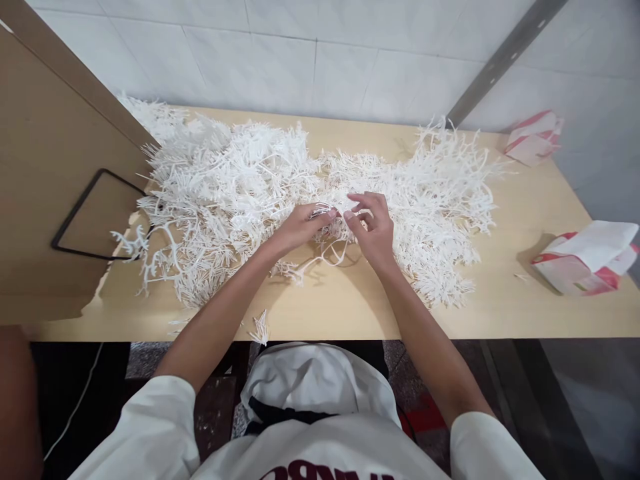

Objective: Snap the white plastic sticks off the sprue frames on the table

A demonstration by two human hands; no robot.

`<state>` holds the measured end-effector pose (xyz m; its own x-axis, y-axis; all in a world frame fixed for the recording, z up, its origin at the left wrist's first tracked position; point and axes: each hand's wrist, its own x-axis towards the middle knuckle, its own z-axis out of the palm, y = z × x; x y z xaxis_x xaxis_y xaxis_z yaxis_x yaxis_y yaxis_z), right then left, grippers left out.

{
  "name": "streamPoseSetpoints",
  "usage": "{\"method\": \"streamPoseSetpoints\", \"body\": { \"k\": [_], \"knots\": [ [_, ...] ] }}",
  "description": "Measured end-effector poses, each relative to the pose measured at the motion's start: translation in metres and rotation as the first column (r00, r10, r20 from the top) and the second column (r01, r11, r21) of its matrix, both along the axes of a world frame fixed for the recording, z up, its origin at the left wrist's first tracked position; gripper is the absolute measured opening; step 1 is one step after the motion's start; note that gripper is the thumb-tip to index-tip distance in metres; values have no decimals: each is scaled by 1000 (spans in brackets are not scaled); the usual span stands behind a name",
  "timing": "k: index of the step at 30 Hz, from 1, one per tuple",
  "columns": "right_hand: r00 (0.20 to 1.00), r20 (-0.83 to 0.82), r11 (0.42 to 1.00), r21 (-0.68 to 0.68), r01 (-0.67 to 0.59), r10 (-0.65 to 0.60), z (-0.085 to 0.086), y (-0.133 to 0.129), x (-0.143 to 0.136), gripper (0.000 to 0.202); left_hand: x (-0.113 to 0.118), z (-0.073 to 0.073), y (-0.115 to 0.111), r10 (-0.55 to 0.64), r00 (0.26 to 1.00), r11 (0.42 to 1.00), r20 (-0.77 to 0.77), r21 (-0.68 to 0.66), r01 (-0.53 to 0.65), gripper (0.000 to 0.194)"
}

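My left hand (306, 224) is closed, its thumb and fingers pinching a white branched plastic sprig (320, 209). Just to its right, my right hand (371, 225) has bent fingers that stand apart from the thumb. Its thumb tip is close to the left thumb tip, and I see nothing clearly gripped in it. A thin white looped strand (336, 259) hangs below both hands over the table. Behind and around the hands lies a broad heap of the same white sprigs (240, 167), which spreads on to a right-hand pile (445, 193).
A cardboard box (60, 167) with a black wire frame (75, 207) borders the left side. Two red-and-white paper packets (583, 263) stand on the right of the wooden table (320, 320). One small sprig (260, 329) lies at the front edge. A tiled wall (280, 60) closes the back.
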<state>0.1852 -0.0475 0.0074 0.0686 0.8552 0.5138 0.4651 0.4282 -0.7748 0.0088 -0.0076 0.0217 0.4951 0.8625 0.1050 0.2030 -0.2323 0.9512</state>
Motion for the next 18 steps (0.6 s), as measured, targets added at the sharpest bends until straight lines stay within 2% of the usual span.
{"method": "streamPoseSetpoints", "body": {
  "k": [3,6,8,11,14,18],
  "knots": [
    [968,244,994,109,29,-55,-1,0,0,22,1,-7,3,134,991,982,27,132,-137,34],
    [910,392,980,189,63,-134,-1,-2,-1,17,2,-13,5,200,976,971,81,118,-209,33],
    [894,418,972,225,72,-163,2,-4,-1,17,3,-13,4,197,978,973,75,107,-204,31],
    [914,359,965,241,103,-187,5,-6,-1,21,4,-9,1,147,989,977,22,152,-149,22],
    [942,294,980,160,118,-162,5,-5,0,21,4,-5,1,101,995,982,-22,162,-96,19],
    [953,304,999,-44,2,11,1,0,1,33,1,-5,1,146,987,967,-64,221,-128,20]
  ]
}}
